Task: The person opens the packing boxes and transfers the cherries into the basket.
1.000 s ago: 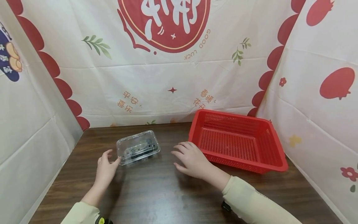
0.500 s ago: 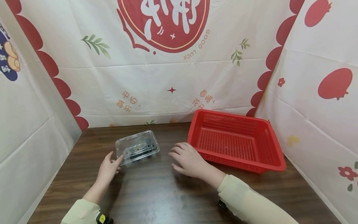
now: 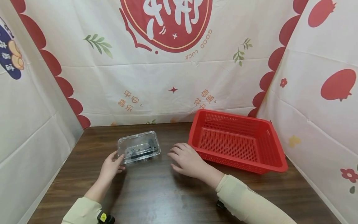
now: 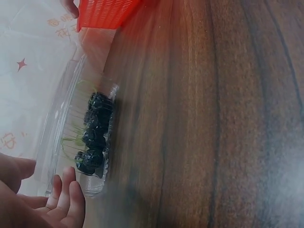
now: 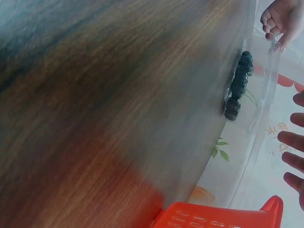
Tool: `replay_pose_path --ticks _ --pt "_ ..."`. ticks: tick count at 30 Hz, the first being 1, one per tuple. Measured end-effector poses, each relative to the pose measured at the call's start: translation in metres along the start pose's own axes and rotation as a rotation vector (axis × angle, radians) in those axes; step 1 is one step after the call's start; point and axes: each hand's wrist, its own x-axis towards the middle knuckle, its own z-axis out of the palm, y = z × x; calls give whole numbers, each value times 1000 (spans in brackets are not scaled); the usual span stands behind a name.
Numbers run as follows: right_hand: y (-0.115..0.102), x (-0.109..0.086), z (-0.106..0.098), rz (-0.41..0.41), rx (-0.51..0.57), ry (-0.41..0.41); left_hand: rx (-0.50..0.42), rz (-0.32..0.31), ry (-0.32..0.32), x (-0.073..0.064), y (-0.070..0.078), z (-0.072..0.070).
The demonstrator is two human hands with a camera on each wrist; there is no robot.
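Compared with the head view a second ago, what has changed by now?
The left hand has moved right and now appears to grip the near left corner of the clear container. The right hand has shifted slightly left, toward the container, without touching it. The red basket stayed put, and the container is about where it was.

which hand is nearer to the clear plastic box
Left. The left hand is right at the near left corner of the clear plastic box, while the right hand is apart from it, off to its right, near the red basket.
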Motion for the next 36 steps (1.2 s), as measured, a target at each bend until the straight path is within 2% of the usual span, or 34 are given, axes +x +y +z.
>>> replay_pose_path --ticks 9,14,20,29,36 --pt "0 0 0 7 -4 -33 -68 -31 -21 -2 -2 0" --pt "0 -1 2 -14 -18 -4 -109 -56 -32 -1 -3 -1" --pt "-1 -1 2 -24 -4 20 -121 -74 -58 -2 -2 -5" --pt "-2 -1 3 -25 1 25 -140 -104 -48 -3 1 -7" --pt "-1 -1 6 -32 -2 32 -139 -113 -64 -3 2 -9"
